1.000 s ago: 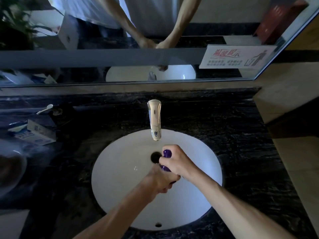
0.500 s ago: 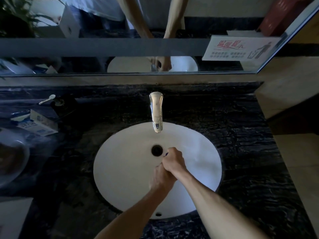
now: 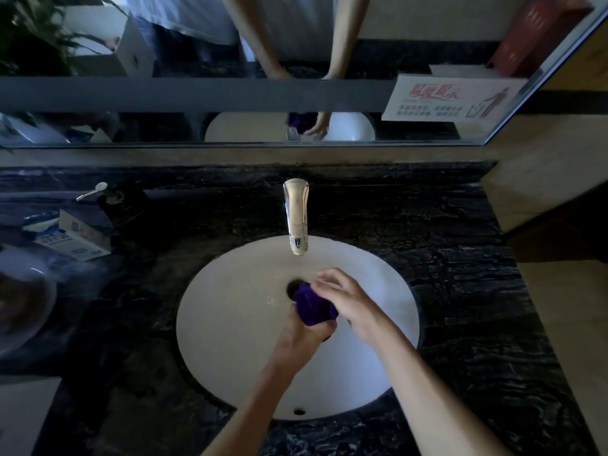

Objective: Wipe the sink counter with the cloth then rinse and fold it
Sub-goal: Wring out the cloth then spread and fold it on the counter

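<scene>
A bunched purple cloth [image 3: 312, 306] sticks up out of my left hand [image 3: 304, 330], which is clenched around its lower end over the white oval sink [image 3: 230, 324]. My right hand [image 3: 345, 299] lies against the cloth's right side with its fingers partly spread and blurred. Both hands hover just in front of the drain [image 3: 293, 287], below the chrome faucet [image 3: 296, 215]. I see no water running from the spout. The dark marble counter [image 3: 460, 291] surrounds the sink.
A soap pump [image 3: 112, 195] and a blue-and-white carton [image 3: 70, 236] stand on the counter at the left, beside another basin's rim [image 3: 29, 337]. A mirror [image 3: 197, 60] with a notice card [image 3: 454, 98] runs along the back. A beige wall [image 3: 559, 192] closes the right side.
My hands were clamped together around the cloth and hid it. Now the right hand has loosened and slid right, and the cloth's top end shows above my left fist.
</scene>
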Motion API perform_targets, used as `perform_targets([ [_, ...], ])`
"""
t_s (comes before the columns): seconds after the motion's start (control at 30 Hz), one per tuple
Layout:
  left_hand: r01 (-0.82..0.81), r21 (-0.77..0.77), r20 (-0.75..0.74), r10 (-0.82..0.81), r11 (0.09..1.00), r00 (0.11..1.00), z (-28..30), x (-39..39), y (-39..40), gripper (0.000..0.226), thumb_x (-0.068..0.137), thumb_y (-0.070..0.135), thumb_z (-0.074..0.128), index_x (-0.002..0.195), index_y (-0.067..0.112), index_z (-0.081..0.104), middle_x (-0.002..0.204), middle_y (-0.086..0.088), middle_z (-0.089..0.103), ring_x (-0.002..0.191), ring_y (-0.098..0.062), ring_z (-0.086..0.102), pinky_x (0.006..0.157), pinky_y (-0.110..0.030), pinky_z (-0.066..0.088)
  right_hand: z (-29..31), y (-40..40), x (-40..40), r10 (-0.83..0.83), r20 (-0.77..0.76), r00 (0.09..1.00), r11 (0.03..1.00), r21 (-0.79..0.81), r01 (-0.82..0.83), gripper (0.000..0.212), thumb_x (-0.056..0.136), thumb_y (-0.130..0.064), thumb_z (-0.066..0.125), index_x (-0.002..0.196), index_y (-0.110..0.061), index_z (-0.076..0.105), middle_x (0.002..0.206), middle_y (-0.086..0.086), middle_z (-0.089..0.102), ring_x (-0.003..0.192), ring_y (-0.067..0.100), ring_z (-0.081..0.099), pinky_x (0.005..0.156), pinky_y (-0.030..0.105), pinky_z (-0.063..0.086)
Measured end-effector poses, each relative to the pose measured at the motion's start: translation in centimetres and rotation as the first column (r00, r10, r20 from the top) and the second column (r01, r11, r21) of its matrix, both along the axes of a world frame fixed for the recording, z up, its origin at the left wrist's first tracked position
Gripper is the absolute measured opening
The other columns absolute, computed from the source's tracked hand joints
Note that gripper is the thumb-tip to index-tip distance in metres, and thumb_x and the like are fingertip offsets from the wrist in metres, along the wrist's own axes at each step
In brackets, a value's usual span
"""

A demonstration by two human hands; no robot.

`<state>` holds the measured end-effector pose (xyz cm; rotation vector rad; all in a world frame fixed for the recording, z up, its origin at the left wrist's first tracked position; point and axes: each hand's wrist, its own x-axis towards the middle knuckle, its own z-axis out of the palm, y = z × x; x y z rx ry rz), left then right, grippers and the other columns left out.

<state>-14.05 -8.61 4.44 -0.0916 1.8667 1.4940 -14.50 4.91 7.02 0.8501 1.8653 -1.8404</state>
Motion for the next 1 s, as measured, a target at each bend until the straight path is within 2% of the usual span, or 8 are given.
perform_targets([
  [0.2,-0.262,0.132,0.057,0.257,0.956,0.965,0.8,0.2,-2.8,0.029,0.089,0.015,0.07,0.109,0.032,0.059,0.099,-0.007,0.07,0.088,-0.023,0.066,0.08,-0.037,0.055,0.5,3.0,2.3,-0.348,-0.101,0.932,0.885,-0.364,0.291,0.034,0.1,-0.032,0.051,0.112,-0.004,0.067,0.111,0.015,0.073,0.098,0.031,0.072,0.077,0.038,0.061],
  [0.27,-0.294,0.141,0.07,0.287,0.945,0.955,0.6,0.2,-3.2,0.029,0.089,0.019,0.071,0.111,0.032,0.06,0.101,-0.01,0.073,0.088,-0.03,0.071,0.084,-0.045,0.057,0.3,1.7,3.0,-0.031,0.133,0.991,0.997,0.078,0.021,0.034,0.1,-0.039,0.052,0.103,-0.009,0.068,0.103,0.009,0.072,0.092,0.03,0.07,0.08,0.038,0.057],
  [0.3,-0.295,0.136,0.064,0.289,0.946,0.955,0.5,0.2,-3.4,0.029,0.09,0.019,0.071,0.114,0.03,0.059,0.101,-0.011,0.073,0.085,-0.031,0.071,0.081,-0.045,0.058,-0.3,1.2,3.4,0.131,0.236,0.963,0.936,0.29,-0.198,0.034,0.099,-0.042,0.054,0.1,-0.011,0.069,0.106,0.008,0.07,0.097,0.031,0.068,0.086,0.04,0.053],
  [0.37,-0.276,0.132,-0.001,0.278,0.952,0.96,0.6,0.3,-3.6,0.032,0.089,0.024,0.072,0.117,0.025,0.056,0.096,-0.012,0.07,0.076,-0.027,0.068,0.068,-0.038,0.058,-1.0,0.4,3.6,0.1,0.18,0.979,0.848,0.498,-0.178,0.027,0.099,-0.033,0.057,0.1,-0.01,0.071,0.116,0.01,0.068,0.11,0.031,0.065,0.094,0.044,0.051],
  [0.47,-0.196,0.167,-0.173,0.225,0.966,0.959,1.6,0.7,-3.7,0.034,0.09,0.027,0.07,0.118,0.017,0.055,0.088,-0.004,0.062,0.075,-0.016,0.061,0.063,-0.025,0.051,1.2,-0.9,4.3,-0.059,-0.057,0.997,0.979,0.192,0.069,0.024,0.1,-0.033,0.059,0.098,-0.012,0.071,0.102,0.008,0.076,0.09,0.026,0.075,0.087,0.049,0.058],
  [0.7,0.042,0.129,-0.374,0.009,0.991,0.927,2.2,1.9,-4.2,0.027,0.094,0.047,0.061,0.113,0.028,0.064,0.112,-0.009,0.055,0.101,-0.025,0.059,0.077,-0.022,0.052,5.0,-3.1,6.3,-0.1,-0.156,0.983,0.99,-0.118,0.082,0.03,0.094,-0.041,0.067,0.113,-0.018,0.061,0.105,0.005,0.078,0.094,0.02,0.077,0.086,0.044,0.062],
  [0.93,-0.197,0.305,-0.184,0.261,0.932,0.948,5.1,2.8,-3.7,0.027,0.1,0.041,0.054,0.119,0.03,0.071,0.121,-0.005,0.071,0.115,-0.019,0.065,0.1,-0.038,0.051,4.1,-3.4,8.2,-0.516,-0.18,0.837,0.835,-0.322,0.446,0.018,0.087,0.003,0.062,0.104,0.008,0.057,0.107,0.034,0.068,0.095,0.036,0.072,0.08,0.045,0.062],
  [1.0,-0.365,0.411,0.032,0.386,0.835,0.922,5.5,2.9,-3.2,0.031,0.104,0.031,0.048,0.127,0.019,0.066,0.123,-0.01,0.071,0.117,-0.025,0.065,0.104,-0.042,0.048,4.0,-3.0,9.3,-0.602,-0.184,0.777,0.764,-0.418,0.492,0.027,0.074,0.004,0.058,0.101,0.005,0.056,0.105,0.033,0.068,0.093,0.035,0.07,0.079,0.043,0.061],
])
